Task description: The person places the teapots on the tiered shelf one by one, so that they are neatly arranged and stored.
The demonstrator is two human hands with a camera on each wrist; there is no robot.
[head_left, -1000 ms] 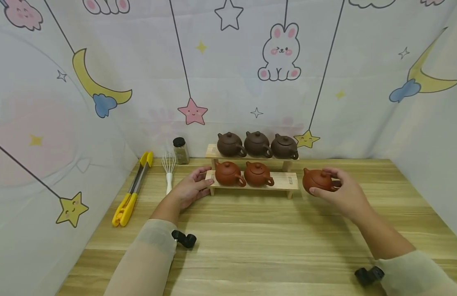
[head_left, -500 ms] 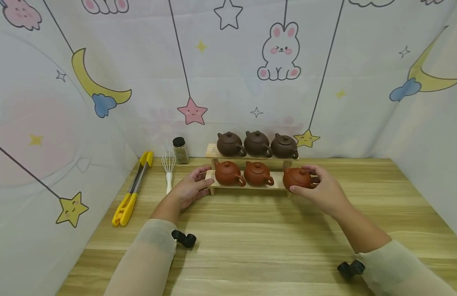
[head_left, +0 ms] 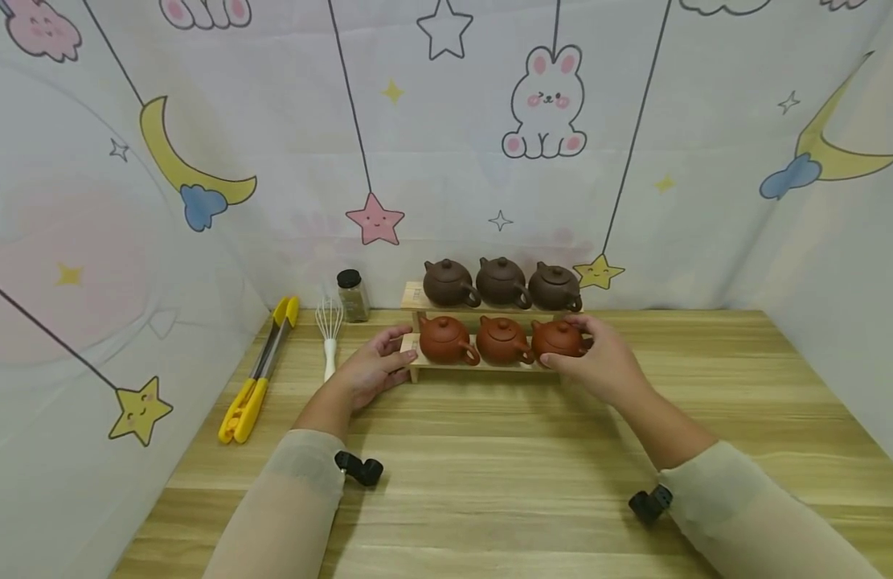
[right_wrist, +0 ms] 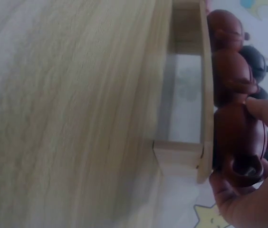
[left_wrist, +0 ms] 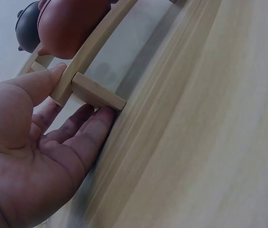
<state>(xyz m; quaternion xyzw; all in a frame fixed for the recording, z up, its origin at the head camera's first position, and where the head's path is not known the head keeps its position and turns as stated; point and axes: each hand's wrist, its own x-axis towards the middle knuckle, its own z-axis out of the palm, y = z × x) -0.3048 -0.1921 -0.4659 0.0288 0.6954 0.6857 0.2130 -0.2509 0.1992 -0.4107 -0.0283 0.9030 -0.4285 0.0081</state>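
My right hand (head_left: pixel 604 363) grips a red-brown clay teapot (head_left: pixel 558 339) at the right end of the lower board of a two-tier wooden display rack (head_left: pixel 411 344). In the right wrist view, thumb and fingers lie on either side of this teapot (right_wrist: pixel 238 130), its handle toward the palm. My left hand (head_left: pixel 370 368) holds the rack's left end. The left wrist view has the thumb on the board edge (left_wrist: pixel 79 64) and the fingers by the leg (left_wrist: pixel 98 91). Two more red-brown teapots (head_left: pixel 446 341) stand on the same board; three dark brown teapots (head_left: pixel 502 281) fill the upper one.
Left of the rack lie a white-handled whisk (head_left: pixel 329 338) and yellow-tipped tongs (head_left: pixel 261 370). A black-lidded spice jar (head_left: pixel 354 297) stands behind the whisk. A printed curtain (head_left: pixel 475 177) hangs right behind the wooden table (head_left: pixel 489 474).
My right hand has carried the red-brown teapot leftward from beside the rack onto the lower board's right end. The left hand has stayed at the rack's left end.
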